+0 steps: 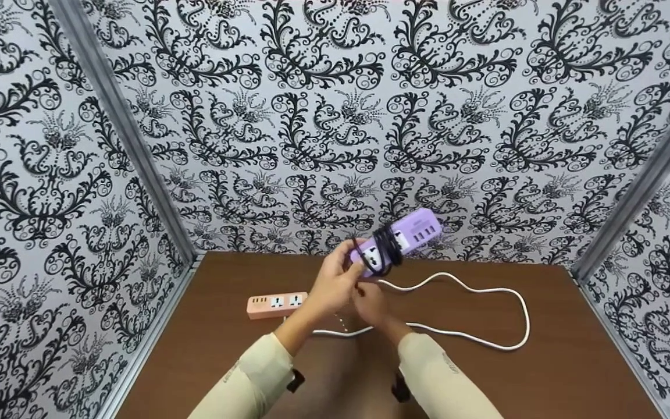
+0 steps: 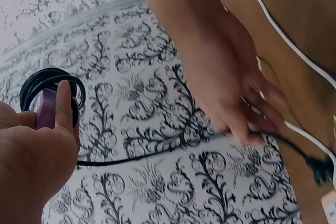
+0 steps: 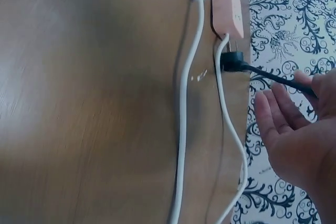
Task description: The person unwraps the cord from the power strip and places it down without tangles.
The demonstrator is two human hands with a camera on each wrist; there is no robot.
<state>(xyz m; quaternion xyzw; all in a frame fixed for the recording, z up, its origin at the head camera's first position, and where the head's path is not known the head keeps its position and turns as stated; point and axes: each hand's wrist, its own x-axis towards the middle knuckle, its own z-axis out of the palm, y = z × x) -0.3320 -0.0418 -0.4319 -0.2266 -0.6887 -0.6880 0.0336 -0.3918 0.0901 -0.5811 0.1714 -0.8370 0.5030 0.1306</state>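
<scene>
A purple power strip (image 1: 422, 226) wrapped in black cord (image 1: 392, 244) is held above the counter (image 1: 544, 372), pointing toward two o'clock. The left hand (image 1: 334, 282) has its grip clamped on its near end; the right hand (image 1: 372, 304) pinches the cord near its plug (image 3: 232, 61). A pink power strip (image 1: 262, 312) lies at nine o'clock, a white cord (image 1: 526, 314) looping toward three.

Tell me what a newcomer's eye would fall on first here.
Probably the purple power strip, wrapped in black cord and held up in the left grip, near the centre of the head view. Next, the swirling black-and-white wallpaper behind it, then the peach power strip and looping white cord on the brown table.
</scene>
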